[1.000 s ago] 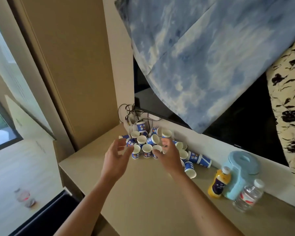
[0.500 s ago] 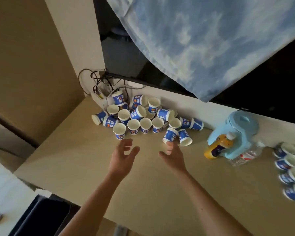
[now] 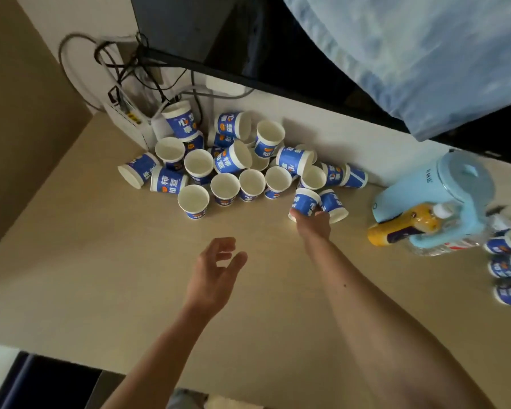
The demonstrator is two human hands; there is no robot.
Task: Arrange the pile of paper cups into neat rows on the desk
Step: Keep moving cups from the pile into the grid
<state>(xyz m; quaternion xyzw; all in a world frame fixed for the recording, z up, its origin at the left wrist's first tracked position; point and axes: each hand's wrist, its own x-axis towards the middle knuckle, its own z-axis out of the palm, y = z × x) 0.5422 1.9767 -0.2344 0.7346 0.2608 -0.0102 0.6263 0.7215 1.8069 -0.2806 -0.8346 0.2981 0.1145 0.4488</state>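
By the pile point(image 3: 233, 163) — right hand point(image 3: 310, 224) around one cup point(image 3: 304, 202)

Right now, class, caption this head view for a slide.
Right hand grips a paper cup beside the pile; left hand hovers open over the desk.

The right arm point(image 3: 378, 317) stretches from the lower right of the frame up to its centre. There the right hand point(image 3: 311, 225) grips a paper cup point(image 3: 304, 203), fingers curled round it. The left hand point(image 3: 214, 274) hovers lower, centre-left, fingers loosely spread and slightly bent, holding nothing.
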